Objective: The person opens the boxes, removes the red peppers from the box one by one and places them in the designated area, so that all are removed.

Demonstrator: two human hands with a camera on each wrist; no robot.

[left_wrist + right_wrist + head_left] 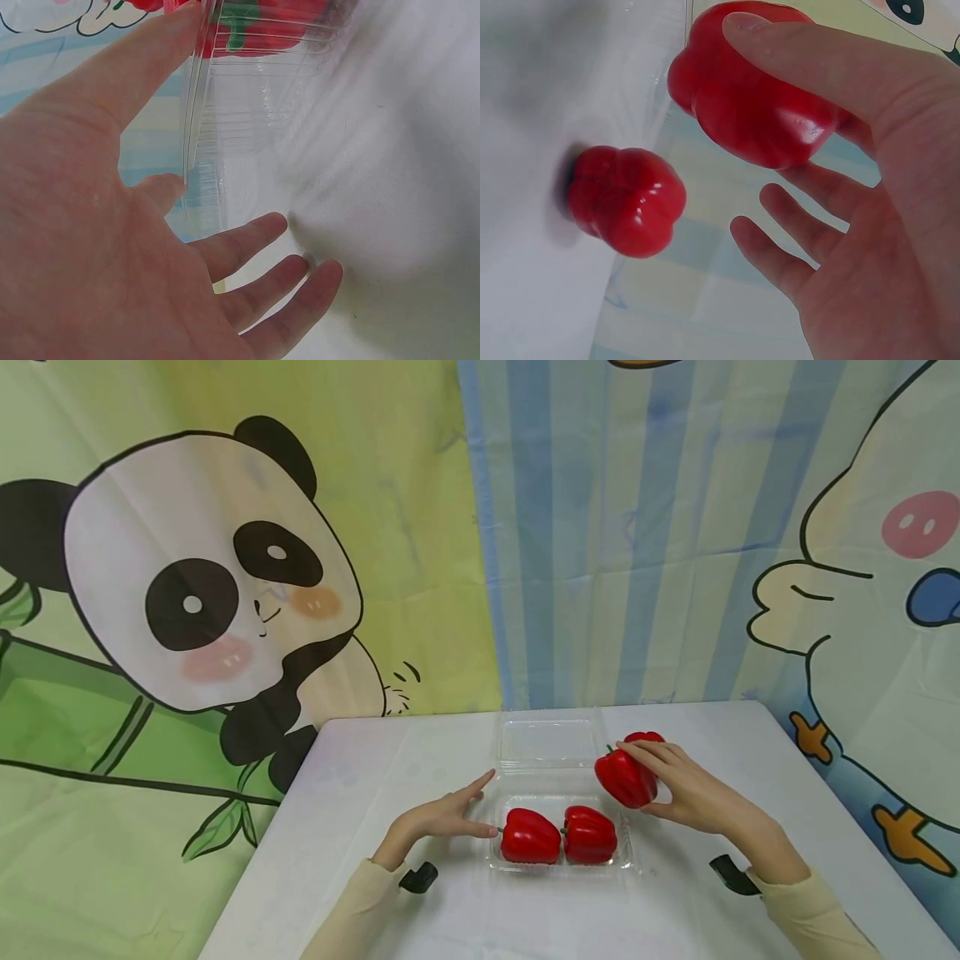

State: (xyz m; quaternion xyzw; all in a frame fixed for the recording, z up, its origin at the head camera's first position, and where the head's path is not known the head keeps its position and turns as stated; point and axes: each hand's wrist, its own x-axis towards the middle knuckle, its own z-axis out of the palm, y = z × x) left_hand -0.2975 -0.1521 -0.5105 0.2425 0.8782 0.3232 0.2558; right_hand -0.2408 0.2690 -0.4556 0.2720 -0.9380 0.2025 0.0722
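Note:
A clear plastic clamshell box lies on the white table with its lid folded back. Two red bell peppers sit side by side in its base. At the box's left side is my left hand, fingers spread, the thumb at the box's edge; whether it presses there I cannot tell. Above the box's right side, my right hand holds another red bell pepper between thumb and fingers, its green stem pointing left. One more red bell pepper rests on the table beyond that hand, mostly hidden in the head view.
The white table extends around the box on all sides. Behind its far edge hang cloth backdrops, one with a panda, another with blue stripes. Black straps are worn at both wrists.

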